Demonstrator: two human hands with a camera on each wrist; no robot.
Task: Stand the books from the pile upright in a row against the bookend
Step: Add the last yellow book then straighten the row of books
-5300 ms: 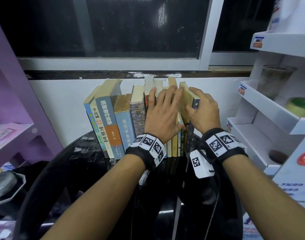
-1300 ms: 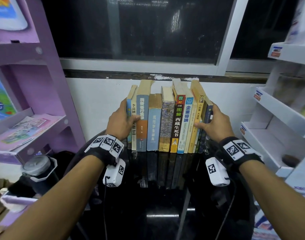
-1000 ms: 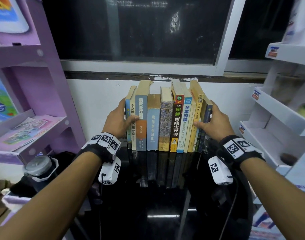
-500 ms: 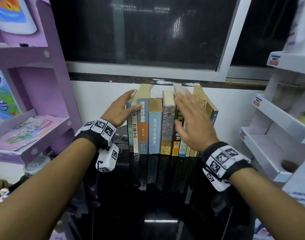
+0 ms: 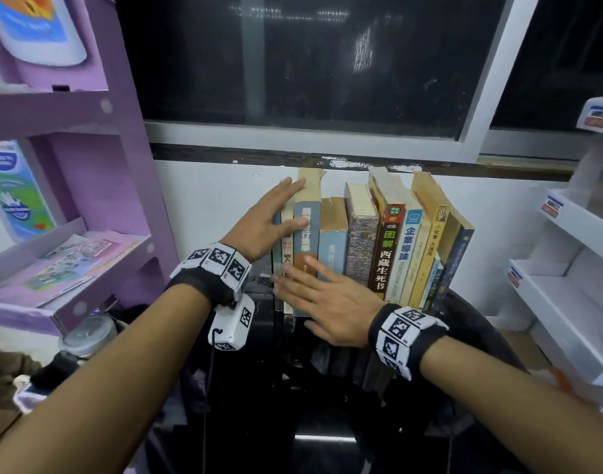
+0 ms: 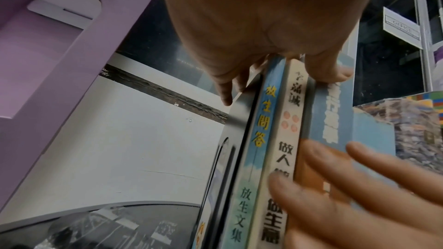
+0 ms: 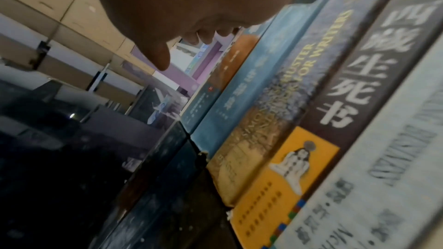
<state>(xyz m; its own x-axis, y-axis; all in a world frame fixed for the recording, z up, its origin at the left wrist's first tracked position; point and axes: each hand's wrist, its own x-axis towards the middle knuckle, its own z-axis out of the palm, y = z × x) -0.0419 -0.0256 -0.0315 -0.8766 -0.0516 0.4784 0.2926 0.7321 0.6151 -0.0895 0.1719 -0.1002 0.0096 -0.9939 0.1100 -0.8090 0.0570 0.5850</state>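
A row of books (image 5: 361, 241) stands spine-out on the black glass table (image 5: 327, 432), backs to the white wall. The right-end books (image 5: 447, 254) lean left. My left hand (image 5: 276, 217) sits at the row's left end, fingers straight along the outer side, thumb across the blue spine (image 5: 306, 227). The left wrist view shows those fingers (image 6: 225, 90) on the black metal bookend (image 6: 236, 120) and the thumb on the spines. My right hand (image 5: 310, 285) lies flat, fingers spread, against the lower spines of the leftmost books (image 6: 282, 154). The right wrist view shows spines (image 7: 335, 92) close up.
A purple shelf unit (image 5: 87, 241) with leaflets stands close on the left. White shelves (image 5: 567, 268) stand on the right. A dark window (image 5: 327, 63) and its sill run above the books. A jar (image 5: 87, 333) sits low at the left.
My right hand left the right end of the row, swept across the spines and now rests low on the leftmost books. The left hand stays at the left end, a little higher.
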